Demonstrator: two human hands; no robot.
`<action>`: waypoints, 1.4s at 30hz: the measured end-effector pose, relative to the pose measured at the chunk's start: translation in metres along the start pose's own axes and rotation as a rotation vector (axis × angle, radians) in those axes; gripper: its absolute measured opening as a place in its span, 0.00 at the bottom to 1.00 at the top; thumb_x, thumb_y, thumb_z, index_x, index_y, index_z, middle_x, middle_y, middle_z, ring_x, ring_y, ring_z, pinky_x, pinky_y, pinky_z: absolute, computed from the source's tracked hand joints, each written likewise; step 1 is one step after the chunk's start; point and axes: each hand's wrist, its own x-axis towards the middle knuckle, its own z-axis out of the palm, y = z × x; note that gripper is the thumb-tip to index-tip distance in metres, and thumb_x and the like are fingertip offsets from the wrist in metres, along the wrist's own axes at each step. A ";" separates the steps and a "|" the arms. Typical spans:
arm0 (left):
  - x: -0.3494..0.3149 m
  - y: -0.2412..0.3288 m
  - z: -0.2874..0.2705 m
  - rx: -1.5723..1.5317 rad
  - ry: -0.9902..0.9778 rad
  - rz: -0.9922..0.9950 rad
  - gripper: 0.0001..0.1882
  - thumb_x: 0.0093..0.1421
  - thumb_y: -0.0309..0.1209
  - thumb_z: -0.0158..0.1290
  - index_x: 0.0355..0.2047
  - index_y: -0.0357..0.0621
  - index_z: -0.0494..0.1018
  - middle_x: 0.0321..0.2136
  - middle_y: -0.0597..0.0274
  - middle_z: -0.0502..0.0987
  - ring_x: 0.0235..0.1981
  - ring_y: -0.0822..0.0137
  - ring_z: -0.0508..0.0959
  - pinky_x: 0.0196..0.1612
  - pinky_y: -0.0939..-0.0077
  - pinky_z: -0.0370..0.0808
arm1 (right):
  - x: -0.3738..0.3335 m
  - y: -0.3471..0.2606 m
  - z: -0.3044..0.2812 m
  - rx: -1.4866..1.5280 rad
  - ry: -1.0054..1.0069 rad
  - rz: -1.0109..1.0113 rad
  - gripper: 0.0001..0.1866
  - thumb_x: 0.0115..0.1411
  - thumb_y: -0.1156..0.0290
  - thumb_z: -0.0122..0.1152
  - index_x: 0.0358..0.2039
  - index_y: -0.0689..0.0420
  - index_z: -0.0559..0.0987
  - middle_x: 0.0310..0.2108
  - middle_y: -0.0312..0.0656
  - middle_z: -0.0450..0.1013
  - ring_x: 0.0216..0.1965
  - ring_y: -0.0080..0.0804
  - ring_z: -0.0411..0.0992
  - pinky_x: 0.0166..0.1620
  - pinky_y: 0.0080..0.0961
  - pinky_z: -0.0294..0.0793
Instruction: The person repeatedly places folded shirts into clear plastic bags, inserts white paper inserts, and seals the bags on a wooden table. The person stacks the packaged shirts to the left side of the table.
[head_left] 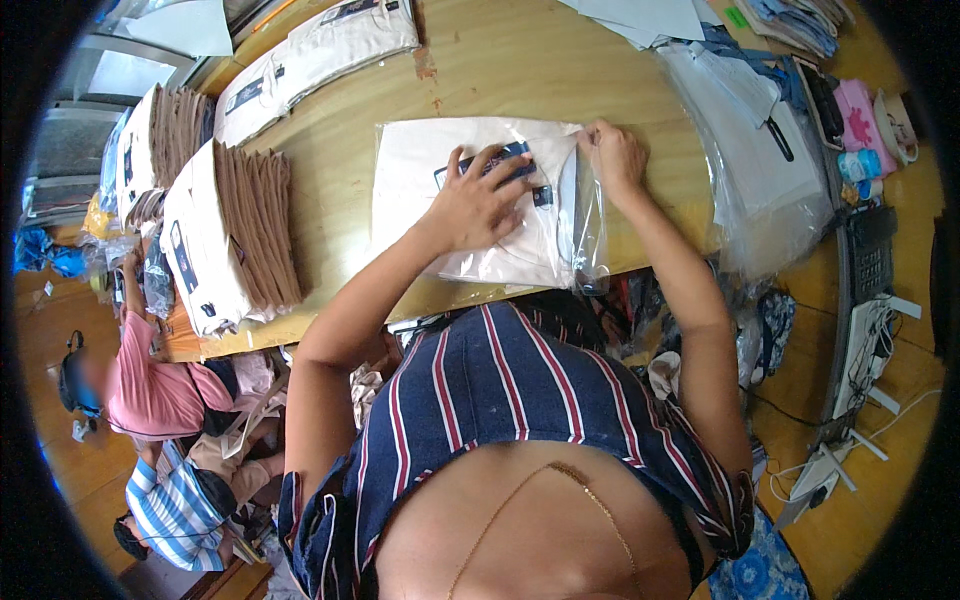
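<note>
On the table in front of me lies a folded cream garment point(410, 165) inside a clear plastic bag point(592, 245). A dark label and a small dark tag show on its front. My left hand point(478, 208) rests on the bagged garment with fingers spread, partly covering the label. At the bag's far right corner, my right hand point(612, 158) has its fingertips pinched on the plastic edge. The bag's right side extends past the garment as a loose, wrinkled strip.
Tall stacks of folded garments point(265, 225) stand on the wooden table point(340, 130) at the left, with more cream garments point(335, 45) behind. Clear plastic bags point(765, 190) lie at the right, near a telephone point(870, 245). Two people point(165, 385) are at the lower left.
</note>
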 end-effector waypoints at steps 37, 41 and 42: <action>0.151 -0.047 -0.025 -0.672 -0.354 0.110 0.28 0.35 0.39 0.62 0.39 0.42 0.71 0.37 0.54 0.72 0.40 0.57 0.70 0.42 0.71 0.65 | -0.217 0.006 -0.038 1.361 -0.639 0.444 0.16 0.50 0.81 0.54 0.42 0.63 0.68 0.39 0.45 0.70 0.39 0.30 0.70 0.43 0.22 0.68; 0.115 -0.038 -0.090 -1.003 -0.229 0.096 0.30 0.37 0.40 0.63 0.40 0.36 0.70 0.33 0.55 0.74 0.34 0.63 0.72 0.41 0.74 0.66 | -0.197 -0.023 -0.039 1.362 -0.477 0.337 0.19 0.49 0.78 0.56 0.43 0.63 0.67 0.40 0.43 0.69 0.40 0.29 0.69 0.43 0.22 0.68; 0.099 -0.042 -0.106 -1.211 -0.189 0.152 0.27 0.40 0.38 0.62 0.39 0.34 0.70 0.33 0.56 0.74 0.35 0.67 0.72 0.40 0.79 0.67 | -0.186 -0.029 -0.044 1.314 -0.426 0.321 0.20 0.49 0.78 0.57 0.44 0.63 0.67 0.40 0.42 0.69 0.40 0.29 0.68 0.43 0.22 0.68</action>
